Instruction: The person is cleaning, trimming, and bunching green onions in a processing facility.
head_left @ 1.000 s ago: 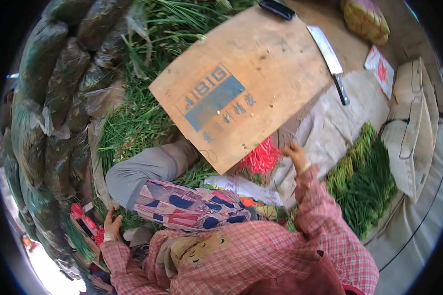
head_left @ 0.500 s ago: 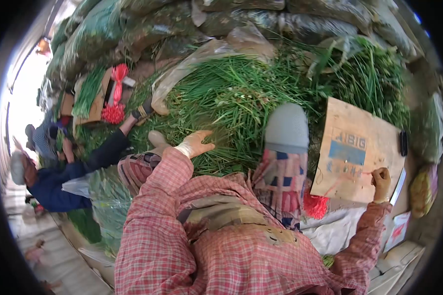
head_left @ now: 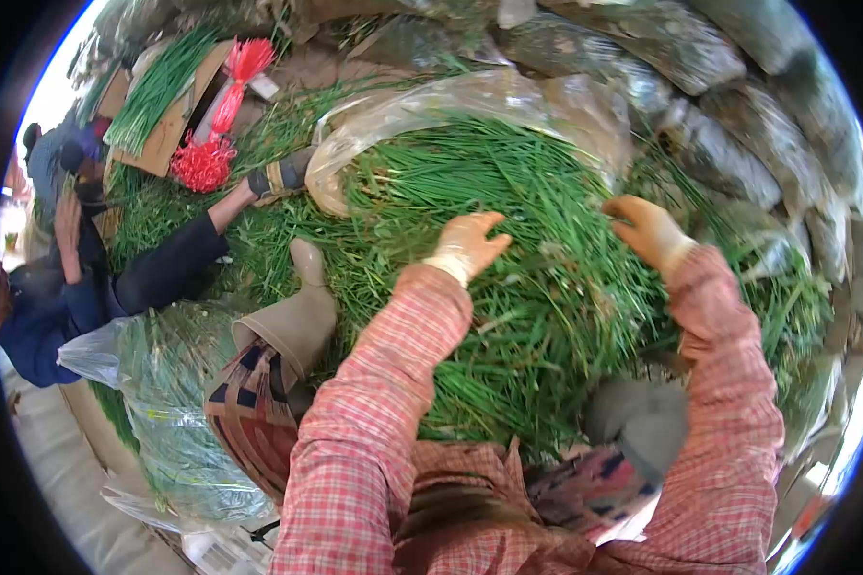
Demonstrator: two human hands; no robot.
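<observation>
A heap of garlic chives (head_left: 489, 168), long thin green leaves with pale ends, lies on and in front of an open clear plastic bag (head_left: 417, 113). My left hand (head_left: 472, 243), in a tan glove with a pale cuff, is over the middle of the heap, thumb and fingers apart. Farther right, at the heap's edge, my right hand (head_left: 648, 230) is gloved too, its fingers stretched toward the leaves with a gap from the thumb. No bundle shows in either hand. Loose leaves (head_left: 518, 374) spread below my hands, between my legs.
A co-worker's leg (head_left: 177, 259) reaches in from the left. Near that foot are red ties (head_left: 203, 161) and chives on cardboard (head_left: 153, 153). A filled clear bag (head_left: 187, 412) stands by my boot (head_left: 302, 311). Stuffed plastic sacks (head_left: 719, 153) are piled at the back right.
My right hand has left the cardboard sheet and a red strand on the right and come over the chives. My left hand has moved forward and right. The view has swung right.
</observation>
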